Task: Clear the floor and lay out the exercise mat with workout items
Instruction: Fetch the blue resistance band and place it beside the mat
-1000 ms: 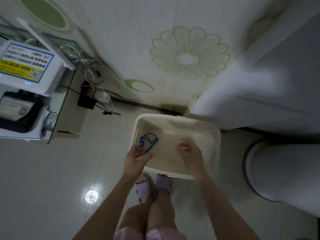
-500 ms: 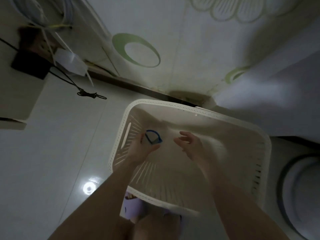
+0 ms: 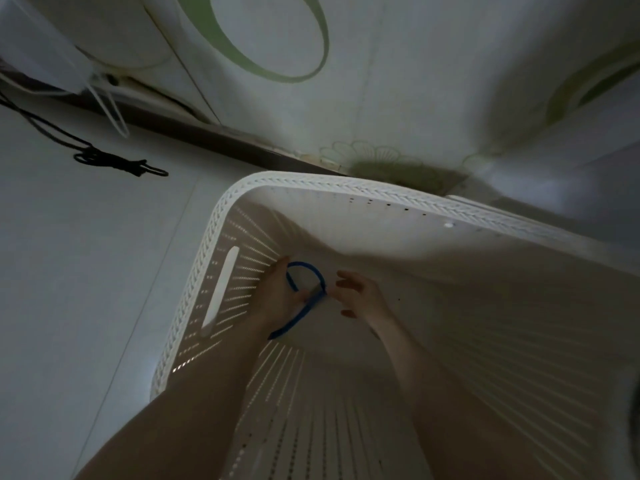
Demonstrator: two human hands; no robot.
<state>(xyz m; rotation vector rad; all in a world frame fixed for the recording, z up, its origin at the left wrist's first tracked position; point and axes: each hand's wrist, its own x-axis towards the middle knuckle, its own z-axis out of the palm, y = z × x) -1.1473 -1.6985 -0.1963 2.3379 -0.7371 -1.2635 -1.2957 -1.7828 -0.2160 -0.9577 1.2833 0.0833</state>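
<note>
Dim light, pale tiled floor [image 3: 86,289], dark skirting board [image 3: 214,136], wall [image 3: 398,81] with green rings, perhaps a black cable [image 3: 114,162]

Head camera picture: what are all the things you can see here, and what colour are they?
basket: one, white, standing on the floor by the wall, with slits in its sides
blue band: one, blue loop, deep inside the basket
black cord: one, black, lying on the floor to the left of the basket
floor: pale tiles, left of the basket
wall: pale, behind the basket
green ring: one, green, a pattern on the wall
skirting board: one, dark brown, along the foot of the wall
left hand: one, inside the basket, holding the blue band
right hand: one, inside the basket beside the band, fingers spread and holding nothing
</note>
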